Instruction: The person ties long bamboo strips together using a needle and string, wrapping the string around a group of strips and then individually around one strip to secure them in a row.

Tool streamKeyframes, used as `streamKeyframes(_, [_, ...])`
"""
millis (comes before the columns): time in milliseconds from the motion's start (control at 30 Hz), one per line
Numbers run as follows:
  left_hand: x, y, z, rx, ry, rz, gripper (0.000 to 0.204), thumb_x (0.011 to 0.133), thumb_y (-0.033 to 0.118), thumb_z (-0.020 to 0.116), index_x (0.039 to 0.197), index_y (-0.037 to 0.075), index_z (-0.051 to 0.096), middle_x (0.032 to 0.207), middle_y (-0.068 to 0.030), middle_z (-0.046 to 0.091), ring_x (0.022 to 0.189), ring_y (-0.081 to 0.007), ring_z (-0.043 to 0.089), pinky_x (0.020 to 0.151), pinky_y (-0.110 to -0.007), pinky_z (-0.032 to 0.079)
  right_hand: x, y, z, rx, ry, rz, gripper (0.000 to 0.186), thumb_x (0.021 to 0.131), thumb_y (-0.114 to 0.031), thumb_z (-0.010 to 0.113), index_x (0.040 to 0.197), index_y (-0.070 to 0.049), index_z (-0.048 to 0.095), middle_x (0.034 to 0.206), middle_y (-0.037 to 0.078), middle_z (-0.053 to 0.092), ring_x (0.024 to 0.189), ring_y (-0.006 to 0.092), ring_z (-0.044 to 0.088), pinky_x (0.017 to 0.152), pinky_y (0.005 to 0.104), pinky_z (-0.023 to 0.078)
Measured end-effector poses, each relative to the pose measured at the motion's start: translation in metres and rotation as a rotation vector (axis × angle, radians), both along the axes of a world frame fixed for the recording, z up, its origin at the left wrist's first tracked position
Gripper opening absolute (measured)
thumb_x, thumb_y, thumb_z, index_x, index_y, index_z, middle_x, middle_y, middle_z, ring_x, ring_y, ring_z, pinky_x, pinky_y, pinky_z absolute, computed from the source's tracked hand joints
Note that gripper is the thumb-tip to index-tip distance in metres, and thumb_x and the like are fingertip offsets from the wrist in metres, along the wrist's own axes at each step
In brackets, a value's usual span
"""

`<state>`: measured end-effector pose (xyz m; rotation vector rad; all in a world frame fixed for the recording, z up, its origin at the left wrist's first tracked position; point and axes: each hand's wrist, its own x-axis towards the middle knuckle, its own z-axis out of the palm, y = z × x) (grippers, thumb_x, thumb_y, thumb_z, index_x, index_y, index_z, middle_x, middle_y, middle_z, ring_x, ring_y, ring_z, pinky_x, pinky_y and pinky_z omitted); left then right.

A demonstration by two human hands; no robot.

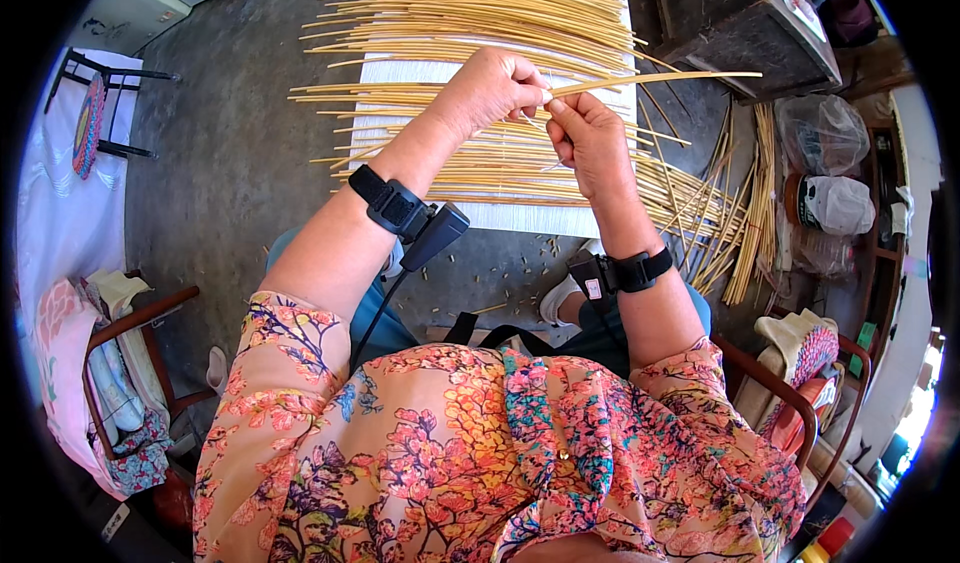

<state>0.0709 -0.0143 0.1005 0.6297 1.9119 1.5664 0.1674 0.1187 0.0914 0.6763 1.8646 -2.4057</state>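
I see the right hand [597, 141], its fingers drawn narrow, but whether it grips anything I cannot tell; the left hand [490, 91] pinches one end of a thin stick [672, 77] above the white surface [570, 221], probably for exact control; beyond, many more sticks [500, 1] lie side by side, perhaps for good order.

Place: lived-in home room, workshop-like | cane-like rods [490, 8] cover white surface [560, 221] | cloths [120, 393] fill wooden armchair [145, 315] | colourful round cushion [89, 128] at left
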Motion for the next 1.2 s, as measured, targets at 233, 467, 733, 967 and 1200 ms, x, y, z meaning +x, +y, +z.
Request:
streamKeyframes(233, [0.001,0.005,-0.003,0.004,0.034,-0.018,0.012,0.082,0.014,0.063,0.085,0.005,0.069,0.068,-0.001,0.063,0.061,-0.0067,0.057,0.053,-0.02,0.043,-0.004,0.006,-0.001,-0.126,0.049,-0.092,0.014,0.088,-0.012,0.057,0.088,0.0,0.05,0.065,0.005,0.056,0.045,0.0076,0.047,0.037,0.0184,0.035])
streamKeyframes(467, [-0.005,0.006,-0.001,-0.077,0.408,0.027,0.014,0.08,0.015,0.064,0.089,0.005,0.07,0.072,-0.0056,0.066,0.061,-0.0105,0.058,0.055,-0.025,0.046,-0.01,0.016,0.021,0.393,-0.043,-0.05,0.022,0.085,-0.015,0.062,0.089,0.005,0.055,0.075,0.01,0.062,0.053,0.0124,0.058,0.043,0.0238,0.046])
streamKeyframes(733, [0.003,0.013,-0.009,-0.217,0.977,0.095,0.009,0.074,0.016,0.064,0.071,0.007,0.064,0.071,-0.0086,0.061,0.069,-0.0284,0.06,0.06,-0.037,0.049,-0.011,0.023,0.026,1.508,0.633,-0.052,0.019,0.067,-0.012,0.072,0.083,-0.006,0.063,0.082,0.008,0.058,0.079,0.03,0.053,0.072,0.0403,0.042])
streamKeyframes(967, [0.007,0.013,-0.007,-0.242,1.048,0.091,0.008,0.073,0.015,0.064,0.072,0.007,0.064,0.072,-0.0079,0.061,0.069,-0.0285,0.06,0.058,-0.038,0.048,-0.018,0.017,0.016,0.931,0.267,0.018,0.012,0.074,-0.009,0.069,0.081,-0.001,0.063,0.077,0.012,0.063,0.069,0.0209,0.062,0.061,0.0286,0.047])
streamKeyframes(1200, [0.002,0.013,-0.004,-0.134,0.938,0.165,0.014,0.073,0.019,0.067,0.074,0.006,0.066,0.072,-0.0103,0.061,0.066,-0.031,0.059,0.058,-0.038,0.046,-0.026,0.009,0.011,1.201,0.601,-0.098,0.009,0.072,-0.004,0.065,0.072,-0.005,0.056,0.07,0.009,0.056,0.071,0.0288,0.053,0.063,0.0382,0.042])
